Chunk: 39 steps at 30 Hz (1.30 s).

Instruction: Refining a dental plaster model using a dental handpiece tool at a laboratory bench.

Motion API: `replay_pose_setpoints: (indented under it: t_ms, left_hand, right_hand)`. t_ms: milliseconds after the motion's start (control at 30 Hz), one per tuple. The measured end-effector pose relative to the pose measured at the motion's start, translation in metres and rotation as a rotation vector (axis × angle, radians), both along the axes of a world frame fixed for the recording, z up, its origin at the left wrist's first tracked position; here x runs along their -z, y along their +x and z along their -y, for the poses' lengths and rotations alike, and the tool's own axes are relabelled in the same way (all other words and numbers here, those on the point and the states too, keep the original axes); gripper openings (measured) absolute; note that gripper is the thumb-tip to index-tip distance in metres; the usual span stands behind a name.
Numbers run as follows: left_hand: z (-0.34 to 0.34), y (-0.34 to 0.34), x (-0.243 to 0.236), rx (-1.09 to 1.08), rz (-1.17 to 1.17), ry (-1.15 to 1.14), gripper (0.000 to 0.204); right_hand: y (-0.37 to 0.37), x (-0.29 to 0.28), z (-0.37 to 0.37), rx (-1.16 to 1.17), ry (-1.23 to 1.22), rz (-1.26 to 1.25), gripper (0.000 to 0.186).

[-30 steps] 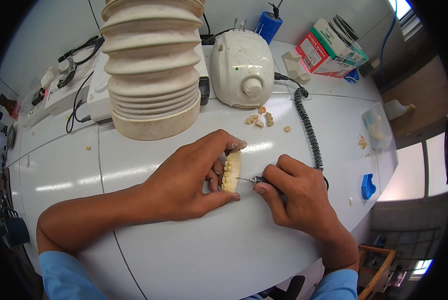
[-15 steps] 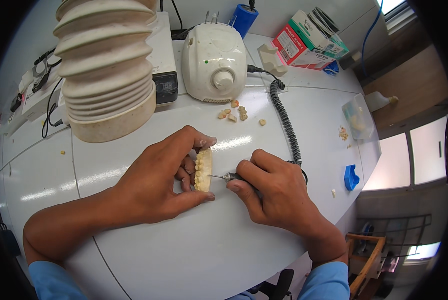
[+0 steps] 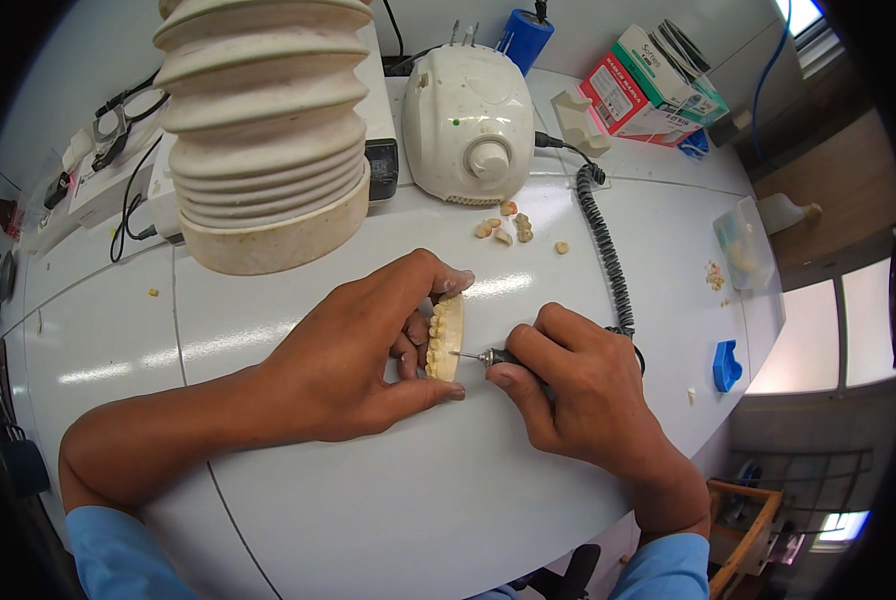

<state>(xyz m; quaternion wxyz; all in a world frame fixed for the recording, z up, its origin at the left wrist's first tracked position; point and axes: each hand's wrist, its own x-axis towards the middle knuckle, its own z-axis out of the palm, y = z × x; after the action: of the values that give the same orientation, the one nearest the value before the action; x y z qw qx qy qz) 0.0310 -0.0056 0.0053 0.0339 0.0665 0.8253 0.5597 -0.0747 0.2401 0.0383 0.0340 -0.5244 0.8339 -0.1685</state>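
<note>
My left hand [image 3: 350,355] holds a pale yellow dental cast [image 3: 447,330] on edge, thumb at its near end and index finger at its far end, the other fingers curled behind its row of teeth. My right hand [image 3: 580,388] grips a dark and silver rotary handpiece [image 3: 500,357], whose thin bit points left and touches or nearly touches the cast's side. A black coiled cord [image 3: 603,240] runs from the handpiece to a white control unit [image 3: 468,120] with a knob. Several small tooth-like pieces [image 3: 523,226] lie just in front of that unit.
A large ribbed hose [image 3: 263,150] stands at the upper left, with white devices and cables [image 3: 118,170] behind. Cartons [image 3: 643,95], a blue cylinder [image 3: 528,40], a clear container [image 3: 738,248] and a small blue object [image 3: 726,366] are on the white tiled bench [image 3: 318,510].
The view shifted left, then partly back, moving the whole scene in the picture. Both hands keep their grips, with the bit still at the cast's side.
</note>
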Motion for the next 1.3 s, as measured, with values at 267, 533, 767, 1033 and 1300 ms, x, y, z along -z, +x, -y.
replay_pose_setpoints:
  t_ms: [267,533,767,1033,1300]
  left_hand:
    - [0.0016,-0.0001,0.0020,0.011,-0.024,-0.011,0.082]
    - [0.0015,0.0018,-0.0008,0.022,-0.025,-0.003,0.081]
    - [0.0019,0.0004,0.0008,0.052,-0.063,-0.038,0.080]
    - [0.0016,0.0007,0.0026,0.045,-0.076,-0.022,0.080]
    - [0.0022,-0.0009,0.0001,0.046,-0.006,0.009,0.080]
  right_hand:
    - [0.0000,0.0000,0.0005,-0.048,-0.021,0.003,0.024]
    - [0.0000,0.0011,0.0013,-0.029,-0.017,0.002,0.024]
    - [-0.0003,0.0006,0.0007,0.002,0.002,0.004,0.025]
    - [-0.0004,-0.0013,0.0006,-0.025,-0.003,0.008,0.025]
    - [-0.0022,-0.0016,-0.0005,-0.041,-0.009,0.021,0.024]
